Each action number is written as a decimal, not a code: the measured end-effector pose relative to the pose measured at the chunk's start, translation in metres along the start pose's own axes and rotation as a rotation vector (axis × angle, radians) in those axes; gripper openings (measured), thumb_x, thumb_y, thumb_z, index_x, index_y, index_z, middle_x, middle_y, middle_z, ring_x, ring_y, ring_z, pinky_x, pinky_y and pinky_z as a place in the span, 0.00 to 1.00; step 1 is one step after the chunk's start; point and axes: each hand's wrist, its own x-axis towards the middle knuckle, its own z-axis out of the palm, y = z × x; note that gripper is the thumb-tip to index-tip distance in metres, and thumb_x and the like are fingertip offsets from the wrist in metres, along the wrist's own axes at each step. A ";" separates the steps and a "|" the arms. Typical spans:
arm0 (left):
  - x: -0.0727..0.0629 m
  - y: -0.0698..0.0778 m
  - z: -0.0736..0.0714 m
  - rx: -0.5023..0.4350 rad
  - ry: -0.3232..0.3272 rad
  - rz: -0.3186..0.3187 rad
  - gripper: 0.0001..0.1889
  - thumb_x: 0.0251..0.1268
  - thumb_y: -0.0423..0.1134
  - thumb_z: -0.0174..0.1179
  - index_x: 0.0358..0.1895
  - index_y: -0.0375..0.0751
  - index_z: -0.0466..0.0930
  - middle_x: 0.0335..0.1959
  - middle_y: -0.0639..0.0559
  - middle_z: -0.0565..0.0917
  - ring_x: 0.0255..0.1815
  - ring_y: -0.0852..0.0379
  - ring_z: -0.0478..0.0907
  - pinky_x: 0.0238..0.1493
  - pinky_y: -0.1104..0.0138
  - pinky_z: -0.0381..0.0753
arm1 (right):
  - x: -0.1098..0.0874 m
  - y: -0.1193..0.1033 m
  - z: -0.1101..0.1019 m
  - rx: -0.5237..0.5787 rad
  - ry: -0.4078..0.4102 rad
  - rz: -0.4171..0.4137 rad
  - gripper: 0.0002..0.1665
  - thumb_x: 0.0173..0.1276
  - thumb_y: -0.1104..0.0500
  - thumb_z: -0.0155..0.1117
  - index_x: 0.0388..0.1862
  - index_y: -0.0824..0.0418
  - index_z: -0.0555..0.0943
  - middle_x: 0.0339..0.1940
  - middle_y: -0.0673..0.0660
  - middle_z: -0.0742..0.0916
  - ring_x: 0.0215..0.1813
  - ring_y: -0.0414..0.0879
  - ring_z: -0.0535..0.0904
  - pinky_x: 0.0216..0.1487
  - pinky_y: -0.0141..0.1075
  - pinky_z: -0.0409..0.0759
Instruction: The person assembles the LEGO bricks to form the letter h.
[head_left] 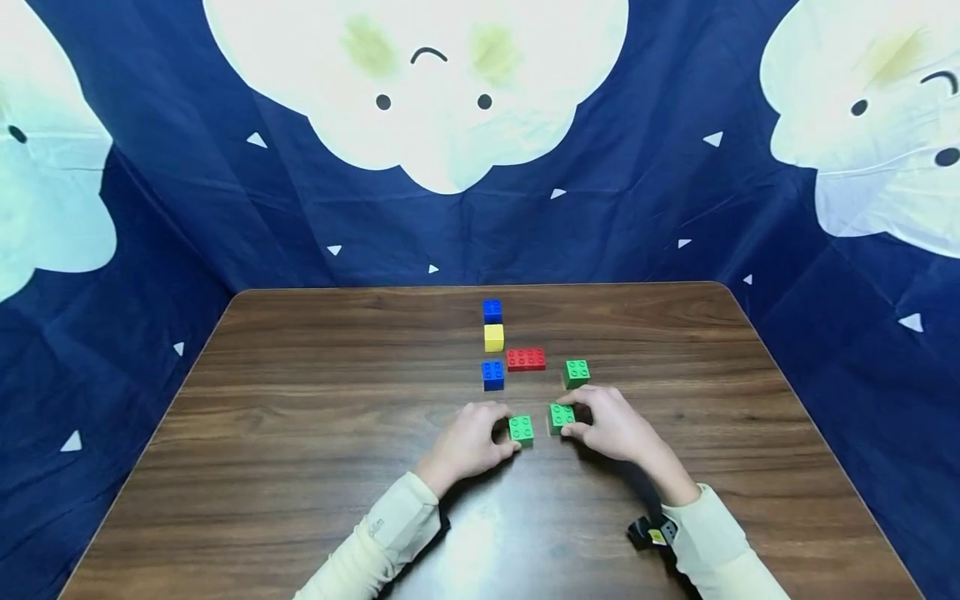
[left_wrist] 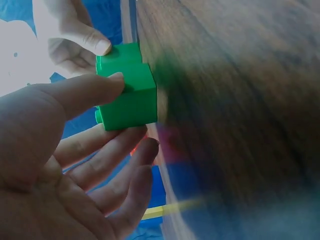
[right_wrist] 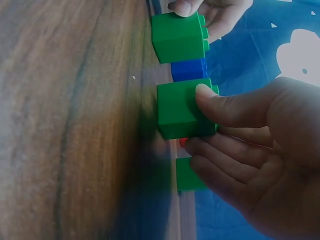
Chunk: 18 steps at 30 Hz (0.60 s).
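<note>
My left hand (head_left: 471,442) pinches a square green brick (head_left: 521,430) between thumb and fingers, its studs facing up. Just to the right, my right hand (head_left: 611,423) pinches a second green brick (head_left: 561,418) the same way. A narrow gap separates the two bricks in the head view. In the left wrist view, the thumb lies along the near side of the left green brick (left_wrist: 131,100). The right wrist view shows the right thumb on the side of its green brick (right_wrist: 182,110). A third green brick (head_left: 577,373) stands just behind the right hand's fingers.
Beyond the hands, a blue brick (head_left: 492,375), a yellow brick (head_left: 493,337) and another blue brick (head_left: 492,312) form a row toward the back edge. A long red brick (head_left: 526,359) lies beside them. The wooden table (head_left: 315,400) meets a blue cloth backdrop (head_left: 465,225).
</note>
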 end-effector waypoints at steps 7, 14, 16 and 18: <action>0.000 -0.001 0.000 -0.053 0.039 -0.032 0.19 0.50 0.46 0.79 0.47 0.44 0.90 0.39 0.52 0.90 0.32 0.58 0.81 0.35 0.63 0.80 | 0.002 0.001 -0.003 0.019 -0.025 -0.014 0.21 0.61 0.61 0.77 0.54 0.61 0.87 0.49 0.55 0.90 0.53 0.51 0.85 0.55 0.51 0.83; 0.002 -0.003 -0.005 -0.082 0.009 -0.106 0.20 0.49 0.47 0.80 0.47 0.46 0.91 0.39 0.51 0.91 0.32 0.60 0.82 0.33 0.65 0.79 | 0.010 -0.010 -0.011 0.140 -0.052 -0.015 0.21 0.65 0.58 0.75 0.57 0.58 0.85 0.50 0.52 0.89 0.50 0.47 0.86 0.54 0.48 0.84; 0.003 -0.004 -0.005 -0.102 0.005 -0.112 0.20 0.49 0.47 0.80 0.46 0.45 0.91 0.37 0.52 0.90 0.31 0.62 0.81 0.32 0.66 0.78 | 0.013 -0.017 -0.014 0.157 -0.042 -0.032 0.21 0.65 0.57 0.75 0.56 0.57 0.85 0.49 0.51 0.89 0.50 0.46 0.86 0.53 0.47 0.84; 0.004 -0.004 -0.006 -0.122 0.001 -0.121 0.19 0.49 0.46 0.80 0.46 0.45 0.91 0.36 0.53 0.90 0.29 0.64 0.79 0.31 0.68 0.77 | 0.015 -0.024 -0.018 0.168 -0.036 -0.049 0.20 0.64 0.57 0.75 0.56 0.55 0.84 0.48 0.50 0.89 0.49 0.45 0.86 0.53 0.46 0.84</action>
